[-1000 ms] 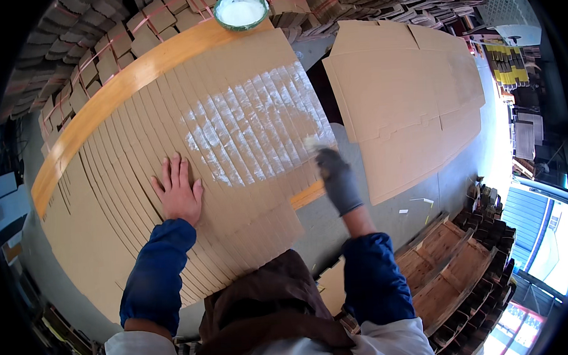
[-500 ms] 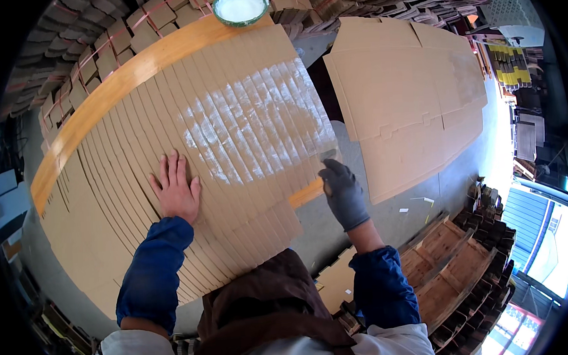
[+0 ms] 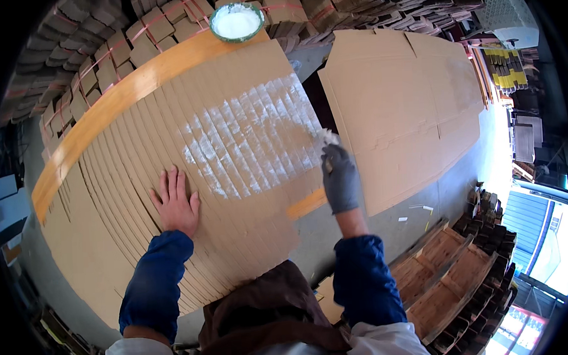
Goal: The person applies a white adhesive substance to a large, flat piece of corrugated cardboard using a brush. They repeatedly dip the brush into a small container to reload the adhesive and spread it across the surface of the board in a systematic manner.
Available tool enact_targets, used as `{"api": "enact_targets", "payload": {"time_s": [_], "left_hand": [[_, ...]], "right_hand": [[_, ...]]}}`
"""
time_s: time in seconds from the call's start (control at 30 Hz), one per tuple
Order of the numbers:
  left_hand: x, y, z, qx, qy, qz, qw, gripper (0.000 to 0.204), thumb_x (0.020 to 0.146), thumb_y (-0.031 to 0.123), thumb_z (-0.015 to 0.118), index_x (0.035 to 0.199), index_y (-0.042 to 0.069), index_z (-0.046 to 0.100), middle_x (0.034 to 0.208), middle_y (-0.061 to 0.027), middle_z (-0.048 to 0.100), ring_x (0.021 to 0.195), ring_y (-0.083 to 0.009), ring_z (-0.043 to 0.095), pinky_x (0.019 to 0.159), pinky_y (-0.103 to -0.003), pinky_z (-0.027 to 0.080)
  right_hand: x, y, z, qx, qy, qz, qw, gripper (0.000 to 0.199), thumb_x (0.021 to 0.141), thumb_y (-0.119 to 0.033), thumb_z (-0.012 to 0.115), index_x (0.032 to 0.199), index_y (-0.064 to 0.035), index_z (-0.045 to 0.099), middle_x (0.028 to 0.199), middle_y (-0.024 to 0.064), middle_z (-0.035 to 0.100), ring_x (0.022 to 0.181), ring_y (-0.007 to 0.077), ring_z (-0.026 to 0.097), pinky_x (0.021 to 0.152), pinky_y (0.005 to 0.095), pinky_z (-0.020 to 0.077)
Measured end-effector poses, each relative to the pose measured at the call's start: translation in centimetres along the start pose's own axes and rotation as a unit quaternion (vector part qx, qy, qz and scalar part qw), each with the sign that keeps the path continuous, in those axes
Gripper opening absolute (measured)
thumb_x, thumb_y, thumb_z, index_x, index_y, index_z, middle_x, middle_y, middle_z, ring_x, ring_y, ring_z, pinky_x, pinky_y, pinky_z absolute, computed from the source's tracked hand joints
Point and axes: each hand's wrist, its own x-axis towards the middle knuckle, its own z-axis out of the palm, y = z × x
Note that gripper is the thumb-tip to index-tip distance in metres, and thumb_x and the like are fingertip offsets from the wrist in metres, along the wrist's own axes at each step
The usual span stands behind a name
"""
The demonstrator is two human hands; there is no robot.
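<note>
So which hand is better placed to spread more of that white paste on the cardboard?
Probably the right hand: it grips what looks like a brush, close beside the white paste. The left hand lies spread on the cardboard and holds no tool.

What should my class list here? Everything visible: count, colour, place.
Polished wooden table: one, orange, left of centre
Overlapping cardboard sheets: many, tan, on the table
Streaky smears: many, white, on the sheets
Round bowl: one, green, table's far edge
Broad flat cardboard: at least one, tan, right side
Strapped cardboard stacks: several, brown, beyond the table
Slatted wooden pallet: one, brown, lower right
Perforated plastic crate: one, pale, upper right
Handheld brush: one, white-tipped, sheets' right edge
Fabric apron: one, brown, bottom centre
Indistinct clutter: uncounted, mixed, around the rim
Left hand: one, bare, flat on the sheets
Right hand: one, grey-gloved, gripping the brush
</note>
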Motion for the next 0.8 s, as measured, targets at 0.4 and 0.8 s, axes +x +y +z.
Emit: {"api": "enact_targets", "payload": {"time_s": [0.4, 0.8], "left_hand": [[0.1, 0.3, -1.0, -0.014, -0.032, -0.01, 0.999, 0.059, 0.095, 0.03, 0.051, 0.145, 0.004, 0.036, 0.161, -0.0095, 0.023, 0.149, -0.0336, 0.014, 0.118, -0.06, 0.007], [0.2, 0.3, -0.4, -0.014, -0.032, -0.012, 0.999, 0.063, 0.092, 0.036, 0.054, 0.146, 0.008, 0.038, 0.161, -0.0056, 0.023, 0.149, -0.0303, 0.016, 0.117, -0.062, 0.007]], "right_hand": [[2.5, -4.0, 3.3, 0.017, -0.017, -0.057, 0.998, 0.017, 0.089, -0.013, 0.06, 0.105, -0.0098, 0.065, 0.115, 0.0123, 0.064, 0.089, 0.0362, 0.067, 0.077, 0.0453, 0.0551], [10.5, -1.4, 3.7, -0.003, 0.026, -0.035, 0.999, 0.018, 0.086, -0.01, 0.066, 0.104, -0.0086, 0.066, 0.111, 0.0148, 0.065, 0.089, 0.0374, 0.066, 0.075, 0.0434, 0.0551]]}}
